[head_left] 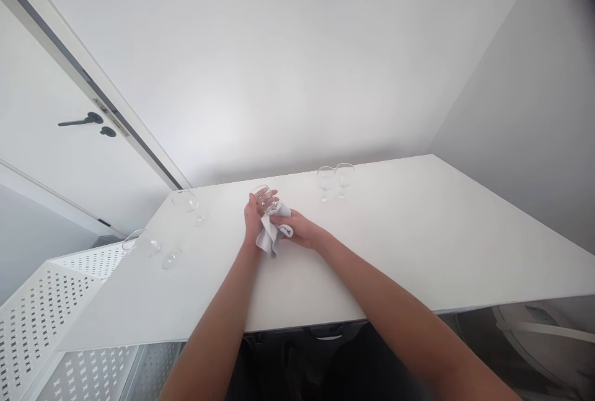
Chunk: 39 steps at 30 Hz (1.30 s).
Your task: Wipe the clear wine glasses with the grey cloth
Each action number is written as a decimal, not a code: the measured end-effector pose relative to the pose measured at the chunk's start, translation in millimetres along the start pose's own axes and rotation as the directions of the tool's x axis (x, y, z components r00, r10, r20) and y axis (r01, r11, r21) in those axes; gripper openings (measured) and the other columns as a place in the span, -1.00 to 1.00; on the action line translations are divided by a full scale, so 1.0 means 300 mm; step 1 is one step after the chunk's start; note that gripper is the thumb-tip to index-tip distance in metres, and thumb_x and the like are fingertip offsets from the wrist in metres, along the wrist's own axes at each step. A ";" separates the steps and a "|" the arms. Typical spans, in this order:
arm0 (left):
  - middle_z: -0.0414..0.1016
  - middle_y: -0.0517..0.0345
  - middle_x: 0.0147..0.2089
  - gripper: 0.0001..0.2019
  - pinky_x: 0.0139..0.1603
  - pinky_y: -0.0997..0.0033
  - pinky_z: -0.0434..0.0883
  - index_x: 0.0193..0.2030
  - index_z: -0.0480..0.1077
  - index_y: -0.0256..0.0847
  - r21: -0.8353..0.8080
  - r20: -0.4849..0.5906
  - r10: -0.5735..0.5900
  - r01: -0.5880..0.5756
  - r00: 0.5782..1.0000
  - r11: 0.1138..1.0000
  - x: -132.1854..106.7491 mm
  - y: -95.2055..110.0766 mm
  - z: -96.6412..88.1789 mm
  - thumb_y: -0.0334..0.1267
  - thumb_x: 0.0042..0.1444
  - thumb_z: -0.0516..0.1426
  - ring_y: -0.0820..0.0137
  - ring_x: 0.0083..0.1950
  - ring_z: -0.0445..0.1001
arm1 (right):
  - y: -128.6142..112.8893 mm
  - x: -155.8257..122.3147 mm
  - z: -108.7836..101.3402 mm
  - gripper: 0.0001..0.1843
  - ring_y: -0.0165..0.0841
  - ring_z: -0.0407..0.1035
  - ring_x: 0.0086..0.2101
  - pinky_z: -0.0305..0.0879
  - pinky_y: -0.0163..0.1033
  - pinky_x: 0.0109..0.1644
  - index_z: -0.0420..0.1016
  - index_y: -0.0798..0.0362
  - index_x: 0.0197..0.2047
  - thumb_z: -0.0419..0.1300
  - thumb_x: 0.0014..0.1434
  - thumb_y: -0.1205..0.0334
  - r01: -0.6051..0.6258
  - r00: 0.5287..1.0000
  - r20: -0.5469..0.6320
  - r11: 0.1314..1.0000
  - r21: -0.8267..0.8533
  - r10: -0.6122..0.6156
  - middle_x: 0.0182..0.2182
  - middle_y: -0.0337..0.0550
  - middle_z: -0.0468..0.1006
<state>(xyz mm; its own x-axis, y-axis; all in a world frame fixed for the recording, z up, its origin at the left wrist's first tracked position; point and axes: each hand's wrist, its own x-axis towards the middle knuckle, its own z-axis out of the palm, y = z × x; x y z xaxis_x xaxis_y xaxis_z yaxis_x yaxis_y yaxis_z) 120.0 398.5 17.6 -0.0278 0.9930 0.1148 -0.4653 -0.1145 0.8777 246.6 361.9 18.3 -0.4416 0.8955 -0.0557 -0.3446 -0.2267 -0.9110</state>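
Note:
My left hand (253, 218) is wrapped round the bowl of a clear wine glass (264, 198), whose rim tips up and away from me. My right hand (297, 226) grips a pale grey cloth (269, 235) and presses it against the lower part of that glass. The cloth hides the stem and foot, and its loose end hangs toward the white table (395, 252). Both hands are just above the table, close together.
Two stemmed glasses (326, 183) stand side by side near the back edge. On the left are another glass (185, 201) and a nearer glass (142, 243). White perforated baskets (41, 295) are beyond the left edge. A door with a black handle (81, 121) is behind.

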 end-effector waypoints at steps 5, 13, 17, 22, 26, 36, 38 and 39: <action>0.60 -0.20 0.13 -0.44 -0.01 0.22 0.50 0.05 0.53 -0.23 0.008 -0.047 0.018 -0.018 0.999 1.000 0.008 0.003 0.001 0.25 0.21 0.18 0.22 -0.04 0.62 | 0.010 0.017 0.006 -0.58 -0.36 0.28 -0.36 0.23 -0.25 -0.25 0.47 0.06 -0.38 0.44 -0.02 -0.10 0.116 0.953 -0.248 0.968 -0.223 -0.172 -0.42 -0.20 0.49; 0.57 -0.17 0.19 -0.41 -0.05 0.25 0.51 0.07 0.52 -0.21 -0.028 -0.044 -0.027 0.026 0.999 0.999 0.027 -0.006 -0.012 0.28 0.21 0.16 0.23 -0.03 0.61 | 0.015 0.012 -0.013 -0.69 -0.36 0.26 -0.42 0.17 -0.23 -0.30 0.41 0.04 -0.41 0.36 0.07 0.01 0.171 0.941 -0.199 0.890 -0.422 -0.275 -0.48 -0.23 0.43; 0.41 -0.13 0.37 -0.45 -0.02 0.31 0.50 0.08 0.48 -0.15 -0.163 -0.152 0.011 -0.035 0.988 0.986 0.048 -0.010 -0.052 0.28 0.25 0.13 0.18 0.22 0.52 | 0.027 0.009 -0.008 -0.78 -0.35 0.26 -0.42 0.20 -0.22 -0.32 0.39 -0.02 -0.32 0.20 0.22 0.01 0.181 0.707 -0.529 0.842 -0.508 -0.470 -0.45 -0.23 0.44; 0.22 0.00 0.50 -0.58 0.09 0.34 0.49 0.08 0.47 -0.04 -0.225 -0.104 0.076 -0.098 0.992 0.970 0.041 -0.008 -0.061 0.15 0.22 0.23 0.16 0.39 0.38 | 0.026 0.010 0.034 -0.56 -0.31 0.39 -0.33 0.32 -0.23 -0.29 0.42 -0.05 -0.11 0.25 0.18 -0.23 0.233 0.900 -0.372 0.972 -0.028 -0.227 -0.27 -0.15 0.52; 0.25 -0.08 0.46 -0.42 0.05 0.24 0.51 0.16 0.48 -0.01 -0.137 0.171 0.063 -0.039 0.983 0.990 0.012 -0.004 -0.026 0.10 0.02 0.40 0.03 0.31 0.45 | 0.028 0.028 0.018 -0.54 -0.34 0.37 -0.34 0.26 -0.28 -0.37 0.41 -0.04 -0.17 0.30 0.12 -0.25 0.166 0.903 -0.422 0.970 0.177 -0.077 -0.29 -0.17 0.53; 0.38 -0.02 0.33 -0.68 0.18 0.20 0.44 -0.06 0.57 -0.13 -0.206 0.189 0.105 -0.066 0.976 0.976 0.027 -0.004 -0.028 0.00 0.14 0.35 0.07 0.36 0.39 | 0.015 0.001 0.025 -0.71 -0.32 0.32 -0.26 0.30 -0.22 -0.23 0.38 -0.02 -0.18 0.25 0.10 0.01 0.343 0.689 -0.463 0.814 -0.469 -0.557 -0.24 -0.17 0.44; 0.39 -0.01 0.33 -0.64 0.23 0.18 0.42 -0.01 0.56 -0.12 -0.240 0.200 0.091 -0.041 0.976 0.970 0.032 -0.005 -0.038 0.04 0.16 0.33 0.11 0.36 0.39 | 0.013 -0.003 0.040 -0.71 -0.32 0.32 -0.23 0.31 -0.21 -0.17 0.40 -0.01 -0.19 0.26 0.08 0.02 0.371 0.692 -0.401 0.773 -0.515 -0.600 -0.22 -0.17 0.44; 0.38 -0.02 0.34 -0.59 0.24 0.18 0.42 0.03 0.55 -0.11 -0.253 0.218 0.090 -0.033 0.972 0.967 0.032 -0.005 -0.043 0.07 0.15 0.33 0.11 0.35 0.39 | 0.011 -0.003 0.041 -0.72 -0.33 0.32 -0.28 0.30 -0.23 -0.22 0.38 -0.01 -0.23 0.25 0.08 0.00 0.339 0.735 -0.433 0.836 -0.431 -0.522 -0.27 -0.19 0.43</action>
<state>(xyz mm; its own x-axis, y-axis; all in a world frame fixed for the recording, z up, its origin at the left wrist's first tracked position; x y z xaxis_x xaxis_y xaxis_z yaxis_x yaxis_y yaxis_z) 108.9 408.6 11.2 0.1244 0.9483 0.2920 -0.6729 -0.1357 0.7272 235.6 355.6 20.5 0.2142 0.9424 0.2570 -0.0809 0.2794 -0.9568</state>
